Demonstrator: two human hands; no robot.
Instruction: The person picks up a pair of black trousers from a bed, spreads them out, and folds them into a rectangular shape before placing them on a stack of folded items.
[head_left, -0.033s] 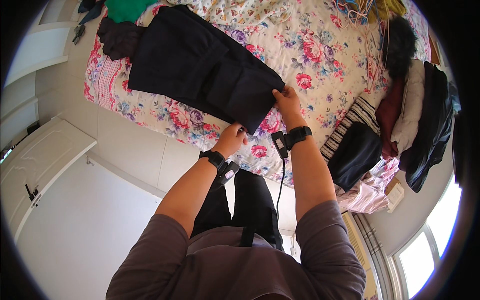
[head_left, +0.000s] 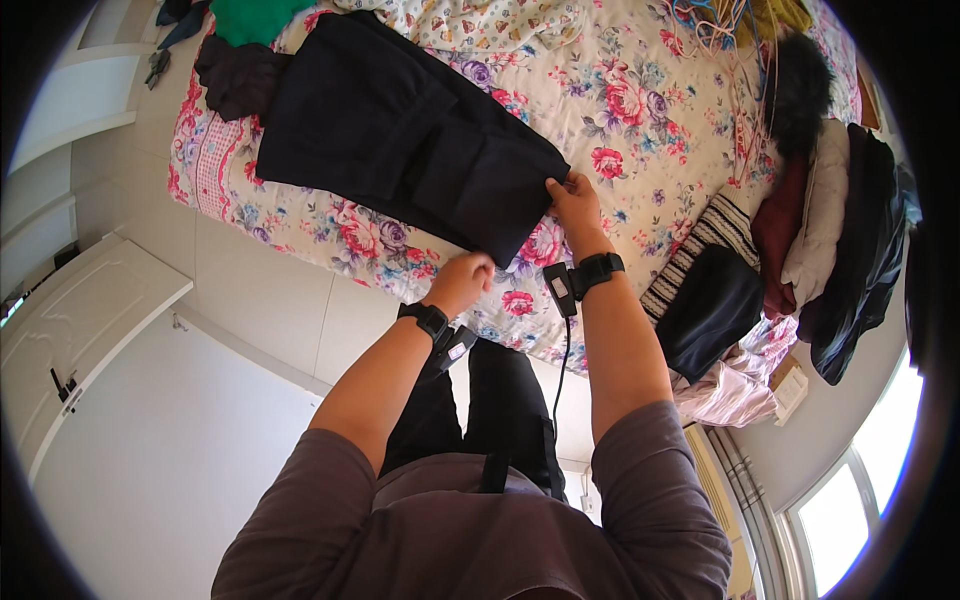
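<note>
A black garment lies folded in a long strip across the bed; its exact kind is hard to tell from the folds. With thumb and fingers my right hand pinches its right corner. My left hand is closed at the near edge by the other corner, fingers curled against the cloth and their tips partly hidden. A dark crumpled cloth touches the garment's far left end.
The bed wears a flowered sheet. Along its right side lie a striped knit piece, a black folded cloth and a grey padded jacket. Tangled hangers are at the far right, a green cloth far left.
The fingers of my left hand have curled in more tightly at the garment's near edge. My right hand and the garment look almost unmoved.
</note>
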